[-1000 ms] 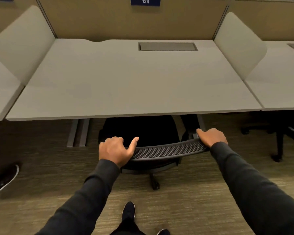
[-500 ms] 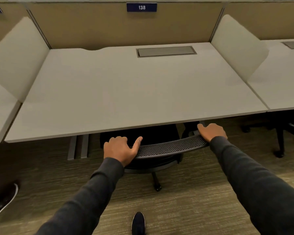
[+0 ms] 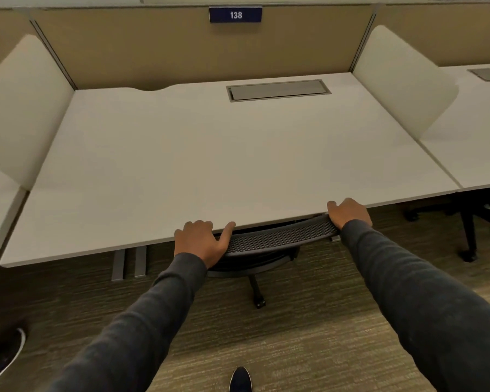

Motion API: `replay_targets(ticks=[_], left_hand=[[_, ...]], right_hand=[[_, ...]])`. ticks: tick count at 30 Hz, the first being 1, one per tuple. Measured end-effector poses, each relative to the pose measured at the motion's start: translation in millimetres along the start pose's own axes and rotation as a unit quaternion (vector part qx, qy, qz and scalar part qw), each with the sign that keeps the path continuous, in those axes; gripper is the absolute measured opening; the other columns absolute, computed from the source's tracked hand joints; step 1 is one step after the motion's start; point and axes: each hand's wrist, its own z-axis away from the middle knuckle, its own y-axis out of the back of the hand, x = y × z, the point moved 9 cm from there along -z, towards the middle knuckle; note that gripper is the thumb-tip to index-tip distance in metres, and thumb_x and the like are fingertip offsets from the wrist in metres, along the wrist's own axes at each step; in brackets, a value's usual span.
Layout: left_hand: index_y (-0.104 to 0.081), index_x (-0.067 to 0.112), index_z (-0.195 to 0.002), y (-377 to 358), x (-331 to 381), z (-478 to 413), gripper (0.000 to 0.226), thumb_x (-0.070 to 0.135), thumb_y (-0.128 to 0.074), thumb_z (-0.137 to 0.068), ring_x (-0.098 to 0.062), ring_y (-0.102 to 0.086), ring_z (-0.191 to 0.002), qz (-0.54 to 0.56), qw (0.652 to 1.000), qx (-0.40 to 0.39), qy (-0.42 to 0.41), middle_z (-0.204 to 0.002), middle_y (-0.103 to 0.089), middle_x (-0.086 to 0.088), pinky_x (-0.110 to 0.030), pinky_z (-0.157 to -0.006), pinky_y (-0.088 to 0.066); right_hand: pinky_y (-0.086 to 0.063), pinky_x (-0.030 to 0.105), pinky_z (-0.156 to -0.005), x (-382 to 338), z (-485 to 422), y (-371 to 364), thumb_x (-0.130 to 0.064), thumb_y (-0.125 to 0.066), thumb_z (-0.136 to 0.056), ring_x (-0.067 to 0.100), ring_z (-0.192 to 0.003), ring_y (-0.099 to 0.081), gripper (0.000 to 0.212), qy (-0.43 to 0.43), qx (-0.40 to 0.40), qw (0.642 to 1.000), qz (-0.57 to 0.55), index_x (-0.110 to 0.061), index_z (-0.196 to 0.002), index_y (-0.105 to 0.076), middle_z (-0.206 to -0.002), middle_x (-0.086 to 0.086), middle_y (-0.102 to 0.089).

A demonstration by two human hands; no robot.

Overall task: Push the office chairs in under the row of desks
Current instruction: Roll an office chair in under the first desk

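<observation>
A black office chair with a mesh backrest stands at the front edge of the pale desk marked 138. Its seat is hidden under the desktop; only the top of the backrest, part of the base and one caster show. My left hand grips the left end of the backrest top, thumb laid along the mesh. My right hand grips the right end, its knuckles touching the desk's front edge.
White side dividers flank the desk, with a tan panel behind. Neighbouring desks sit left and right. Another chair's dark legs stand under the right desk. Grey desk legs are at left. A shoe lies on the carpet, bottom left.
The chair has rolled forward under the desk with both hands on its backrest. The seat, visible before, is now hidden. I have stepped closer to the desk.
</observation>
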Motion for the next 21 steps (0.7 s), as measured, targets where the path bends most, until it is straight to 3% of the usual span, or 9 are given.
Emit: replay_targets(ticks=[6,10,12,17,21], left_hand=[[-0.052,0.021,-0.063,-5,-2,-2,0.072,0.079,-0.016,-0.086,-0.023,-0.052,-0.067,0.008,1.0,-0.007,0.002,-0.064,-0.051,0.004,-0.04,-0.07,-0.045],[-0.053,0.021,-0.065,-6,-6,-2,0.069,0.076,-0.021,-0.09,-0.022,-0.052,-0.065,0.007,1.0,-0.016,0.002,-0.064,-0.052,0.004,-0.04,-0.071,-0.049],[-0.055,0.02,-0.066,-3,2,-1,0.067,0.075,-0.023,-0.091,-0.02,-0.053,-0.065,0.008,1.0,-0.012,0.001,-0.065,-0.054,0.003,-0.041,-0.072,-0.051],[-0.057,0.022,-0.071,4,33,6,0.071,0.076,-0.016,-0.089,-0.02,-0.053,-0.067,0.006,1.0,0.005,-0.018,-0.072,-0.057,0.002,-0.041,-0.072,-0.049],[-0.063,0.021,-0.103,-4,118,28,0.075,0.073,-0.011,-0.09,-0.024,-0.055,-0.093,-0.036,0.996,0.039,-0.073,-0.1,-0.063,-0.003,-0.041,-0.083,-0.043]], right_hand=[[-0.041,0.037,-0.078,8,0,-2,-0.05,-0.042,-0.098,0.034,-0.096,-0.056,0.057,-0.012,0.019,0.998,-0.05,-0.003,-0.123,-0.059,-0.119,0.021,-0.063],[-0.048,0.04,-0.088,14,10,-9,-0.053,-0.044,-0.098,0.03,-0.099,-0.056,0.05,0.006,0.009,0.993,-0.117,-0.011,-0.121,-0.058,-0.118,0.017,-0.063],[-0.047,0.042,-0.093,21,20,-2,-0.056,-0.045,-0.098,0.031,-0.104,-0.058,0.051,0.045,0.019,0.992,-0.115,-0.015,-0.127,-0.055,-0.125,0.017,-0.062],[-0.045,0.048,-0.1,22,48,6,-0.075,-0.035,-0.093,0.034,-0.13,-0.052,0.081,0.191,0.037,0.981,-0.017,-0.022,-0.154,-0.029,-0.153,0.011,-0.044],[-0.052,0.047,-0.093,51,66,22,-0.081,-0.028,-0.088,0.03,-0.119,-0.059,0.089,0.267,0.04,0.963,0.013,-0.026,-0.156,-0.015,-0.145,0.01,-0.048]])
